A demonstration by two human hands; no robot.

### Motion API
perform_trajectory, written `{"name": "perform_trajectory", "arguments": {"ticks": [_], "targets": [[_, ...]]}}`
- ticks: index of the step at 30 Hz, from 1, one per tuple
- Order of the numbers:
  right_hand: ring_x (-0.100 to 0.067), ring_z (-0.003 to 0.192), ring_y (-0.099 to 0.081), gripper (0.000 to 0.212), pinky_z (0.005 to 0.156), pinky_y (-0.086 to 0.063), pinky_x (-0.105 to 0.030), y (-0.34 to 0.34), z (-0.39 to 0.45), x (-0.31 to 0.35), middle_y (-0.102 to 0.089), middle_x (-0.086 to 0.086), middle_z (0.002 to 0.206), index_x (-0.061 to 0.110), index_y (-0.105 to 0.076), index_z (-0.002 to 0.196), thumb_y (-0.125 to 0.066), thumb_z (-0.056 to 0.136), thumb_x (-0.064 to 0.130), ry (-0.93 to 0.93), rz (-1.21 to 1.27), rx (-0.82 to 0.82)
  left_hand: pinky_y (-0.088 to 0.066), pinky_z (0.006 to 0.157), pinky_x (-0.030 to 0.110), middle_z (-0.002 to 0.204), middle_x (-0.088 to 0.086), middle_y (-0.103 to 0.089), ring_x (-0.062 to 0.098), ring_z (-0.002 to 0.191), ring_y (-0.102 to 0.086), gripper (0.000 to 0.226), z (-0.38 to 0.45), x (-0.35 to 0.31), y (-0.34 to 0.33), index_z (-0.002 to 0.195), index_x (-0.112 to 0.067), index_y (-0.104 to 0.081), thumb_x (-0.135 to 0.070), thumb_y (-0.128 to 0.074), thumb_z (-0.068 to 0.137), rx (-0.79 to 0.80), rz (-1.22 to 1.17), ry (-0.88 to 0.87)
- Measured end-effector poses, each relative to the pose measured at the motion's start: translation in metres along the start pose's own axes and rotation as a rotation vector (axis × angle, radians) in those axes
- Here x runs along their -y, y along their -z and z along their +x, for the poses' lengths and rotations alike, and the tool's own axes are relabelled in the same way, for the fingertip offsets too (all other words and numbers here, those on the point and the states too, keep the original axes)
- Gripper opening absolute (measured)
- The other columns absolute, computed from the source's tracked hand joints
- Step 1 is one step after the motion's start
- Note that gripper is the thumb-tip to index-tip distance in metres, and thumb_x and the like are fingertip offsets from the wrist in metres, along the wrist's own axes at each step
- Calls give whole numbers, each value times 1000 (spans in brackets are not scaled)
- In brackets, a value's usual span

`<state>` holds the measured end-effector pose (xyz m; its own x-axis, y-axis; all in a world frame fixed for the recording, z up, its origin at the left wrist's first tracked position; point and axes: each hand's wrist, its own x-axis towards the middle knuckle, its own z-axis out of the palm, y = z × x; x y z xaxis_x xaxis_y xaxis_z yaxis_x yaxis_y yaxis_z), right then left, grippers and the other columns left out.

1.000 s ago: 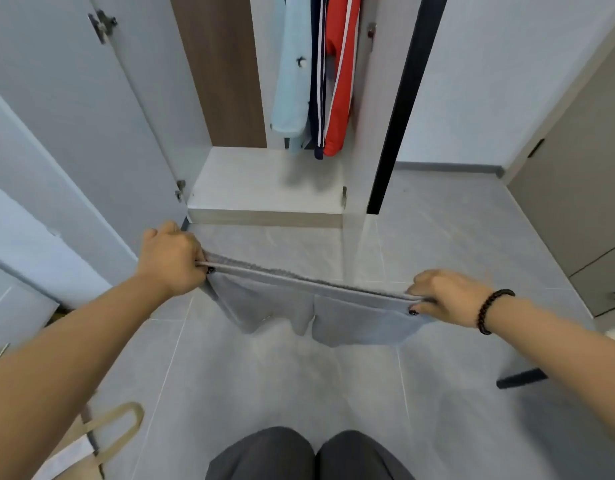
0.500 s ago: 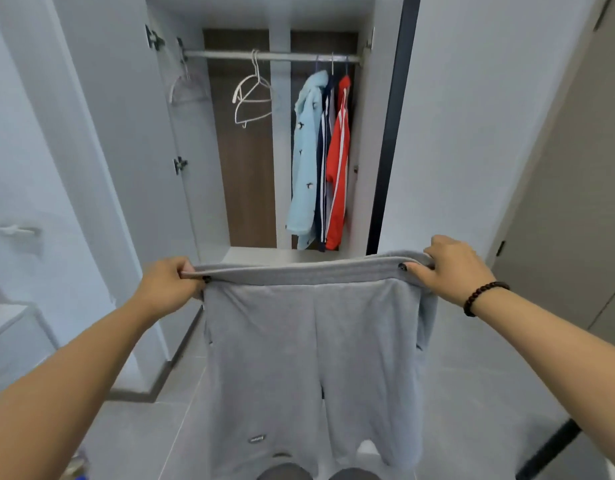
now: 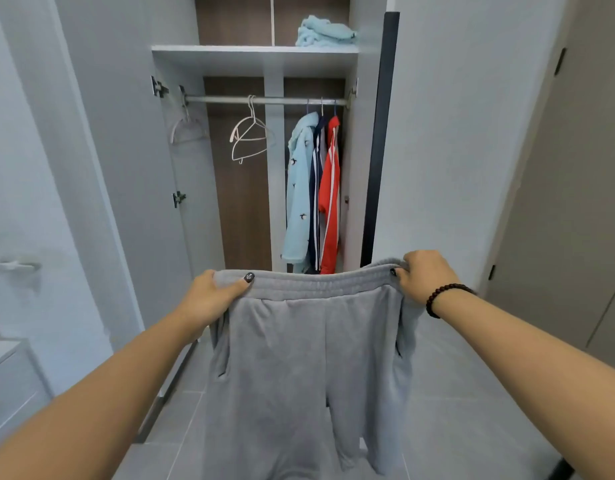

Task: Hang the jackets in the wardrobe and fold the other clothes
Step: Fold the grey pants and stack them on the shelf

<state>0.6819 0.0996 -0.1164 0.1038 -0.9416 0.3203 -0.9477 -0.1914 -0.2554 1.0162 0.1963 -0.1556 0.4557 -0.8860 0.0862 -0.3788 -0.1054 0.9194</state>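
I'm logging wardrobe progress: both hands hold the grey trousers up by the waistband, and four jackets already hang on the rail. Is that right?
Not quite. The head view shows three jackets on the rail: light blue jacket, navy jacket and red jacket. The left hand and right hand do hold the grey trousers by the waistband.

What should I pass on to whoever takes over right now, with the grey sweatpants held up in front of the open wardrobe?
Left hand: grips the left end of the grey sweatpants' waistband, thumb on top.
Right hand: grips the right end of the waistband.
The sweatpants hang full length, legs down, unfolded.
Done: three jackets hang on the wardrobe rail at its right end: light blue jacket, navy jacket, red jacket. A folded light blue garment lies on the top shelf.
Spare: empty white hangers on the rail.
Left: fold the sweatpants and put them away. No other loose clothes are in view.
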Motion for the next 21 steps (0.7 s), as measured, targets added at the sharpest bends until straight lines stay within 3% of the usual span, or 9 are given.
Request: {"name": "perform_trajectory", "arguments": {"ticks": [4, 7, 10, 12, 14, 17, 21], "targets": [[-16, 54, -42, 31, 42, -28, -24, -10, 12, 7, -45, -5, 62, 11, -41, 59, -50, 88, 11, -201, 103, 123, -40, 61, 28, 74, 3, -57, 19, 69, -52, 32, 19, 4, -27, 75, -5, -55, -30, -70, 86, 16, 22, -6], [-19, 49, -45, 29, 39, -33, -19, -19, 14, 22, -48, -7, 60, 11, -42, 60, -53, 86, 8, -298, 252, 237, -32, 57, 28, 68, 6, -45, 19, 63, -42, 32, 28, 1, -47, 75, -9, -42, -25, -66, 88, 17, 22, 42], [-25, 69, -60, 20, 57, -50, -23, -27, 13, 49, -56, -11, 77, 9, -50, 68, -55, 85, 0, -285, 432, 406, -35, 56, 28, 67, 4, -47, 20, 67, -45, 27, 29, -7, -68, 77, -10, -42, -21, -62, 91, -12, -29, 28], [-24, 90, -65, 8, 71, -51, -23, -26, 14, 70, -60, -4, 84, 7, -59, 79, -62, 86, 8, -277, 533, 440, -32, 53, 28, 66, 1, -42, 16, 64, -41, 29, 26, -11, -77, 73, -12, -37, -17, -59, 91, -15, -66, -28], [-25, 98, -66, 21, 82, -55, -31, -29, 11, 92, -65, -4, 98, 2, -66, 104, -67, 86, 12, -228, 709, 446, -31, 54, 28, 68, 1, -39, 14, 61, -37, 29, 22, -13, -81, 72, -15, -36, -18, -57, 91, -19, -91, -78], [-23, 80, -65, 28, 71, -60, -34, -26, 3, 121, -62, -8, 89, -4, -62, 115, -61, 88, 3, -241, 925, 523, -31, 54, 28, 68, 0, -36, 13, 62, -34, 29, 16, -15, -78, 70, -16, -34, -18, -55, 90, -38, -135, -141], [-22, 64, -70, 13, 61, -61, -33, -10, -9, 141, -69, -13, 75, -5, -61, 97, -53, 88, 1, -172, 1111, 593, -40, 63, 26, 80, 1, -46, 13, 73, -45, 29, 9, -22, -64, 80, -15, -40, -37, -46, 99, -42, -249, -159]]}}
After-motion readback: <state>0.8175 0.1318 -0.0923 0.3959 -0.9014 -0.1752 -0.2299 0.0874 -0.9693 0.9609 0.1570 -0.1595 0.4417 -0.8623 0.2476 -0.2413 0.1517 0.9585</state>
